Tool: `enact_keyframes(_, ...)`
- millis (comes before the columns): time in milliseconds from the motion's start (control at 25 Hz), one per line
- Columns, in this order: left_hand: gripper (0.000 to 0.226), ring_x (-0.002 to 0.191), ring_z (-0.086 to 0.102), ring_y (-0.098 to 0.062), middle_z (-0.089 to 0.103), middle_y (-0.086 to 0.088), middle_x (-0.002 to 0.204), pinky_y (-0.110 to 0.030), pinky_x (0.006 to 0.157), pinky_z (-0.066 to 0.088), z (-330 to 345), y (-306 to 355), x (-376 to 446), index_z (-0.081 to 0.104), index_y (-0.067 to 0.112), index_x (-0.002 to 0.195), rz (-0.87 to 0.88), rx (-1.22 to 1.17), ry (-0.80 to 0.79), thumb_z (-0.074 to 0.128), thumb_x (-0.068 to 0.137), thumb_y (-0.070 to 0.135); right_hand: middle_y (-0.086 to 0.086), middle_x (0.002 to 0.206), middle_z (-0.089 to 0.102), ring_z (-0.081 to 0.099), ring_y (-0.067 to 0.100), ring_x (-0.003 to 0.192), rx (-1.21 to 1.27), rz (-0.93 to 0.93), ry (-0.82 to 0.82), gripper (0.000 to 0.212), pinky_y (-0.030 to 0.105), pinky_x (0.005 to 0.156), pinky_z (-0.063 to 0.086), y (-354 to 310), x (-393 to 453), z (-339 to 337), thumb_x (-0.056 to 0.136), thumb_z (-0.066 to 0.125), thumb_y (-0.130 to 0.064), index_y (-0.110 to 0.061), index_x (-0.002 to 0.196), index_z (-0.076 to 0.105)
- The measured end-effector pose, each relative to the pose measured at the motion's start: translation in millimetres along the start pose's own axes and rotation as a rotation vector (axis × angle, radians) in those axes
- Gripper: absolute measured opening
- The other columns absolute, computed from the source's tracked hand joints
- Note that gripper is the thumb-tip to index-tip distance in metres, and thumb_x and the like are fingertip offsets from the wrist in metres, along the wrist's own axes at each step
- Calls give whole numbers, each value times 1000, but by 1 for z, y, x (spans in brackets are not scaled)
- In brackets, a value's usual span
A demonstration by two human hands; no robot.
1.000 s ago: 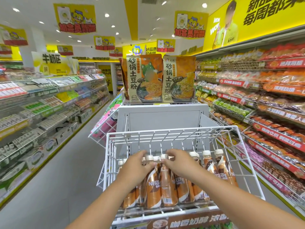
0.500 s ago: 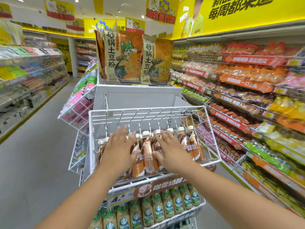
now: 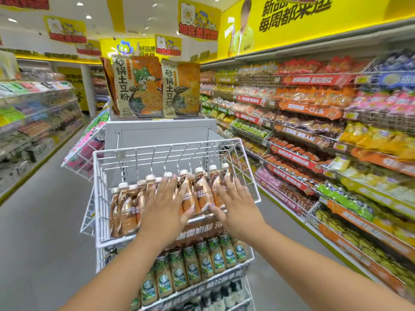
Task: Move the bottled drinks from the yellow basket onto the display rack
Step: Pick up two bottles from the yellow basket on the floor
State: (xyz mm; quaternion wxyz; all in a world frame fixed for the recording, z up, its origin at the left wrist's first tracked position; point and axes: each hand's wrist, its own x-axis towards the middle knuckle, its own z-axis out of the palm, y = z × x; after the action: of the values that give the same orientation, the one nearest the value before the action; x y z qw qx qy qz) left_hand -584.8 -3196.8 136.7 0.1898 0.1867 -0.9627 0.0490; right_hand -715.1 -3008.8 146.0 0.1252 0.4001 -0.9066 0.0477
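Several brown coffee bottles [image 3: 125,207] with white caps stand in a row in the top white wire tier [image 3: 170,151] of the display rack. My left hand [image 3: 167,203] lies flat with spread fingers against the middle bottles. My right hand [image 3: 235,202] lies spread and flat against the right-hand bottles. Neither hand grips a bottle. The yellow basket is out of view.
A lower tier holds green-labelled bottles [image 3: 190,263]. Two noodle bags [image 3: 155,86] stand on the grey rack top. Snack shelves [image 3: 314,135] line the right side, another shelf unit [image 3: 33,122] the left, with grey floor aisle [image 3: 40,232] between.
My hands went from pinching bottle necks to lying flat and spread on the bottles. The view dropped and tilted, so the lower tier of green-labelled bottles came into sight.
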Motion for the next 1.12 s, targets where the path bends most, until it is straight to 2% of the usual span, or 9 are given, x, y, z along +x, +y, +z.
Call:
enact_keyframes(120, 73, 153, -27, -26, -31, -3, 164, -52, 126, -7, -11, 57, -13, -9, 37, 160, 14, -5, -37, 19, 100, 69, 0, 170, -22, -25, 25, 156, 7, 31, -13, 72, 49, 129, -2, 48, -43, -11, 105, 18, -62, -30, 164, -8)
enact_keyframes(320, 74, 154, -24, -26, -22, -4, 168, -48, 124, -13, -19, 198, -46, -4, 35, 162, 78, -32, -40, 18, 100, 69, 1, 171, -19, -22, 26, 157, 15, 111, 2, 74, 46, 129, -3, 158, -152, -28, 104, 18, -65, -29, 165, -5)
enact_keyframes(440, 77, 156, -18, -26, -18, -5, 170, -48, 126, -6, -20, 294, -60, -2, 33, 163, 165, -17, -29, 14, 98, 71, 3, 173, -12, -16, 28, 158, 20, 187, 32, 79, 48, 129, 0, 226, -223, -35, 99, 13, -69, -28, 165, -1)
enact_keyframes(560, 77, 157, -13, -29, -14, -7, 171, -49, 126, -1, -18, 387, -68, 1, 30, 163, 264, -52, -24, 20, 99, 69, 4, 173, -8, -12, 29, 159, 24, 291, 43, 76, 49, 129, 2, 287, -294, -51, 103, 23, -66, -26, 165, 3)
enact_keyframes(720, 82, 156, 13, -36, 10, -13, 170, -55, 124, 18, -20, 503, -80, 24, 24, 161, 413, -105, 8, 15, 94, 70, 6, 173, -6, -6, 32, 159, -59, 436, 59, 76, 47, 127, 3, 365, -384, -76, 105, 26, -62, -23, 165, 3)
enact_keyframes(840, 81, 147, 37, -41, 35, -18, 162, -60, 114, 36, -15, 584, -89, 48, 19, 151, 547, -160, -12, 25, 91, 67, 5, 173, -9, -8, 31, 159, -67, 599, 26, 76, 48, 128, 3, 415, -450, -77, 105, 24, -64, -25, 165, 1)
enact_keyframes(920, 79, 144, 40, -43, 39, -20, 159, -62, 111, 39, -7, 636, -95, 52, 16, 149, 670, -197, -19, 29, 91, 65, 7, 173, -3, -4, 33, 159, -67, 704, 1, 78, 50, 128, 10, 444, -490, -73, 101, 17, -66, -22, 165, 7)
enact_keyframes(1000, 78, 147, 36, -43, 34, -20, 162, -62, 112, 38, 4, 684, -106, 48, 15, 152, 787, -254, -23, 30, 93, 64, 13, 170, 20, 20, 39, 156, -69, 805, 6, 84, 54, 122, 29, 468, -527, -74, 96, 13, -67, -16, 161, 28)
enact_keyframes(1120, 80, 151, 29, -40, 26, -18, 166, -61, 113, 37, 27, 756, -123, 42, 17, 155, 931, -355, -44, 23, 97, 69, 19, 157, 46, 47, 44, 141, -84, 948, -32, 78, 56, 106, 50, 506, -580, -63, 96, 27, -62, -11, 151, 50)
